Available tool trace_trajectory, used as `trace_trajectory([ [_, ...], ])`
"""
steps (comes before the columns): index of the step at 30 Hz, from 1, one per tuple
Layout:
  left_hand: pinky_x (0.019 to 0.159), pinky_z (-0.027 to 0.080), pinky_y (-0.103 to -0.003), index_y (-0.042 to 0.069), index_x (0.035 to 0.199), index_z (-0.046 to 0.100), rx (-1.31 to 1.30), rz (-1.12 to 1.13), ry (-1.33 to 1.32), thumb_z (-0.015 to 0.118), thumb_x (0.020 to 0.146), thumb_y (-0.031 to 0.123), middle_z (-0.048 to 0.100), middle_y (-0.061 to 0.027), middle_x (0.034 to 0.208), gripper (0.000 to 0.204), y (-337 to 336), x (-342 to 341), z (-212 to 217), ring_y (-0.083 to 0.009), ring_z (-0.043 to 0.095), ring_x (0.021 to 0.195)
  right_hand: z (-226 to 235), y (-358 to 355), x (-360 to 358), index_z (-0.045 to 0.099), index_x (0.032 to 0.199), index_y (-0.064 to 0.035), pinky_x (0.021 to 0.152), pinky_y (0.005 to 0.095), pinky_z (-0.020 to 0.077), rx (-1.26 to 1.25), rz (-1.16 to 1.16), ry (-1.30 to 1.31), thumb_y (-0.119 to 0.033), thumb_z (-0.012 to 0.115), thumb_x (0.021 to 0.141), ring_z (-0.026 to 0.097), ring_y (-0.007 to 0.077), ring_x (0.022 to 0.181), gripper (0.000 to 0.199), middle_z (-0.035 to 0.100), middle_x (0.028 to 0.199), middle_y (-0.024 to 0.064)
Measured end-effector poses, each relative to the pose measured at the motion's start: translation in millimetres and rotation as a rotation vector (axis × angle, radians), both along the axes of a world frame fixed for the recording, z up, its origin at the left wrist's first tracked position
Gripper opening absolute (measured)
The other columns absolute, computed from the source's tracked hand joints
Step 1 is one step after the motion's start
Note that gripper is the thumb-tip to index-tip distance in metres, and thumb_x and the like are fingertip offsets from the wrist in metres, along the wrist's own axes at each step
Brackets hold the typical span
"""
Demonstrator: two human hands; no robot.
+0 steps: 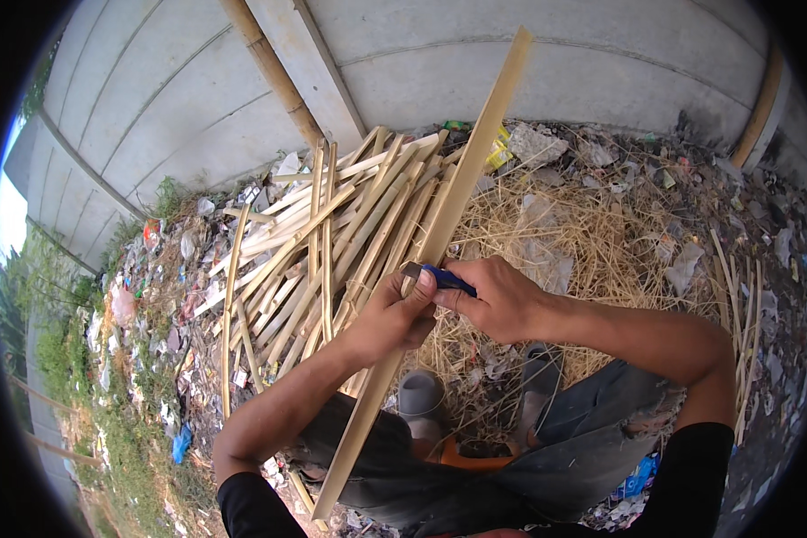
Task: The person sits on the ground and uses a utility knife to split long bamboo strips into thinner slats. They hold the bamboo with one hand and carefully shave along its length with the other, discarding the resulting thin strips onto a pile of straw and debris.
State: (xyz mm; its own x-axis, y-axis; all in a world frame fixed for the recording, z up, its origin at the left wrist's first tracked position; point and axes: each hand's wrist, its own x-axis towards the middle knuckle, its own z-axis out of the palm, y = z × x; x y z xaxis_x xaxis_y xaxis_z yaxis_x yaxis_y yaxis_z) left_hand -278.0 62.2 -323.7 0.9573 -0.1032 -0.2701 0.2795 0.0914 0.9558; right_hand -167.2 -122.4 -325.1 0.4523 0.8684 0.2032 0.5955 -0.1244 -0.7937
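Observation:
A long, flat bamboo strip (466, 175) slants across my lap, its far end raised toward the wall. My left hand (387, 316) is closed around the strip near its middle, thumb on top. My right hand (500, 300) grips a blue-handled knife (450, 281), whose short blade end lies at the strip beside my left thumb. How far the edge is into the bamboo cannot be made out. Just beyond my left hand lies a pile of split bamboo strips (359, 224), heaped in crossing directions on the ground.
Curly bamboo shavings (592, 242) cover the ground ahead and right. A grey panel wall (547, 72) with a bamboo pole (273, 67) closes off the far side. Litter and weeds (134, 403) spread at left. Thin strips (746, 332) lie at right. Grey shoes (421, 394) stand below my hands.

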Motion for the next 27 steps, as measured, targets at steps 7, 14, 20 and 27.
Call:
trace_trajectory([
  [7,0.043,0.032,-0.027,0.006,0.095,0.052,0.067,0.057,-0.020,0.052,0.106,0.048,0.044,0.0004,0.058,0.043,-3.7,-2.6,0.3,-0.0095,0.041,0.046,-0.5,0.9,5.5,0.066,0.091,0.0006,0.068,0.0489,0.0522,-0.094,0.094,-0.016,-0.043,0.056,0.102,0.069,0.0426,0.073,0.046,0.066,0.072,0.0239],
  [14,0.043,0.031,-0.026,0.007,0.112,0.049,0.054,0.015,-0.006,0.052,0.108,0.041,0.039,0.0028,0.060,0.034,-16.3,-12.3,5.9,-0.0082,0.037,0.047,6.8,-6.1,42.2,0.066,0.087,0.0005,0.063,0.0488,0.0513,-0.154,-0.177,-0.297,-0.044,0.049,0.106,0.068,0.0405,0.068,0.051,0.065,0.067,0.0212],
  [20,0.042,0.029,-0.025,0.007,0.123,0.047,0.023,-0.077,0.056,0.047,0.111,0.035,0.037,0.0036,0.063,0.030,-19.7,-21.1,9.7,-0.0076,0.036,0.046,14.3,-27.6,46.7,0.065,0.085,0.0026,0.063,0.0507,0.0512,-0.185,-0.267,-0.302,-0.042,0.049,0.106,0.068,0.0406,0.068,0.051,0.064,0.066,0.0203],
  [27,0.046,0.037,-0.026,0.004,0.142,0.045,0.070,-0.070,0.089,0.049,0.110,0.029,0.044,0.0052,0.060,0.041,-11.2,-26.1,7.0,-0.0069,0.044,0.048,5.3,-19.8,52.0,0.067,0.086,0.0012,0.063,0.0515,0.0519,-0.144,-0.331,-0.303,-0.046,0.047,0.106,0.067,0.0392,0.063,0.054,0.063,0.063,0.0192],
])
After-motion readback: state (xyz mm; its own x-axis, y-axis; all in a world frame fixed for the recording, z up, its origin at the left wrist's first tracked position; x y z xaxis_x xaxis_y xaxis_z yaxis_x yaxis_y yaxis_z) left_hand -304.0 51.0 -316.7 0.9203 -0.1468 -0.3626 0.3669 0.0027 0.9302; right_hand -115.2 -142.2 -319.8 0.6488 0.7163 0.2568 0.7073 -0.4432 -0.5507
